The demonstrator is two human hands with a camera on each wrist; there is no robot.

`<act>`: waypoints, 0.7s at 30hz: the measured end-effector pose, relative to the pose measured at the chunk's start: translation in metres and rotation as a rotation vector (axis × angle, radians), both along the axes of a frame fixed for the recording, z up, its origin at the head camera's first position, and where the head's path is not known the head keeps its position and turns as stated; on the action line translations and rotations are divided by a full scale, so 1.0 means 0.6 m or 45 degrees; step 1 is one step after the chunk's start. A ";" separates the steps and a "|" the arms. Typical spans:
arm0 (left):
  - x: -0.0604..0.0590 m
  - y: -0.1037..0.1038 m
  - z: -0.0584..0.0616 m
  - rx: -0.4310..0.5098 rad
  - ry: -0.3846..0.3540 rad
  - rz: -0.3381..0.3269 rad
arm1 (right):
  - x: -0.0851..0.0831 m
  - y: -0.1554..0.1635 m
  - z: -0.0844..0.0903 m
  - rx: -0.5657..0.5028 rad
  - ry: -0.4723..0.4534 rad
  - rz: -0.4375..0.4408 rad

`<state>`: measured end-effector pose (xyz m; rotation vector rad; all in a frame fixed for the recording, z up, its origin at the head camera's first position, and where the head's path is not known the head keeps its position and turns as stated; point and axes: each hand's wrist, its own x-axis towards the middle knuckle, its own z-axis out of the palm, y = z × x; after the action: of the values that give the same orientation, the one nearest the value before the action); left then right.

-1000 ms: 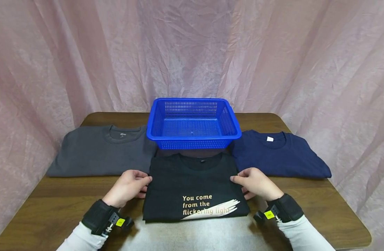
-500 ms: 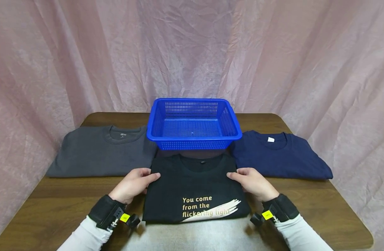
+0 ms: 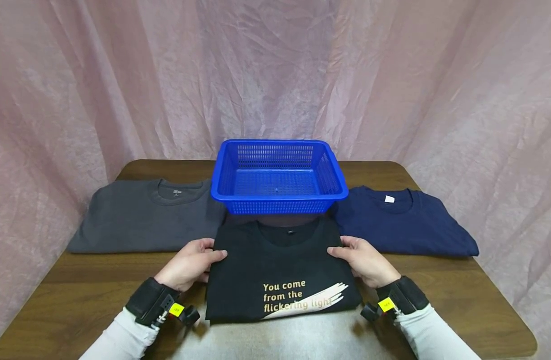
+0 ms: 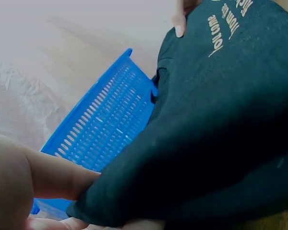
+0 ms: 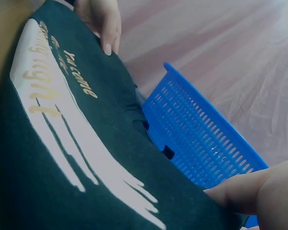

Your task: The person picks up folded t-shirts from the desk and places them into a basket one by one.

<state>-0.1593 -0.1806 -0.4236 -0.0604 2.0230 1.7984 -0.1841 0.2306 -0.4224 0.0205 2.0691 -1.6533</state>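
Observation:
A folded black T-shirt (image 3: 282, 265) with pale lettering lies on the wooden table (image 3: 77, 295), just in front of a blue plastic basket (image 3: 279, 176). My left hand (image 3: 212, 259) pinches the shirt's left edge, thumb on top. My right hand (image 3: 337, 252) pinches the right edge the same way. In the left wrist view my thumb (image 4: 53, 179) lies on the black T-shirt (image 4: 221, 124), with the blue plastic basket (image 4: 105, 129) behind. The right wrist view shows the black T-shirt (image 5: 77, 158), the blue plastic basket (image 5: 201, 139) and my left hand (image 5: 103, 19) on its far edge.
A folded grey T-shirt (image 3: 144, 217) lies to the left of the basket and a folded navy T-shirt (image 3: 403, 225) to its right. A pink curtain (image 3: 275, 70) hangs behind and around the table. The basket holds nothing.
Both hands have slid a little farther along the shirt's sides towards the basket, and the thumbs have come over onto its top. The shirt has barely shifted.

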 end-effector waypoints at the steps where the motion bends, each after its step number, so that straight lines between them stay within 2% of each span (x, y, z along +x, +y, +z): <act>1: 0.000 -0.001 0.001 0.014 0.003 0.003 | 0.000 0.001 0.002 -0.009 0.005 -0.007; 10: 0.005 -0.014 0.022 0.112 0.026 0.038 | 0.004 0.011 0.030 -0.092 0.074 -0.005; 21: 0.023 -0.026 0.059 0.104 0.102 0.013 | 0.019 0.017 0.065 -0.104 0.131 0.027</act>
<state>-0.1454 -0.1964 -0.3880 0.0266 2.0040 1.9158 -0.1729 0.2410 -0.3833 -0.1156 2.0666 -1.7581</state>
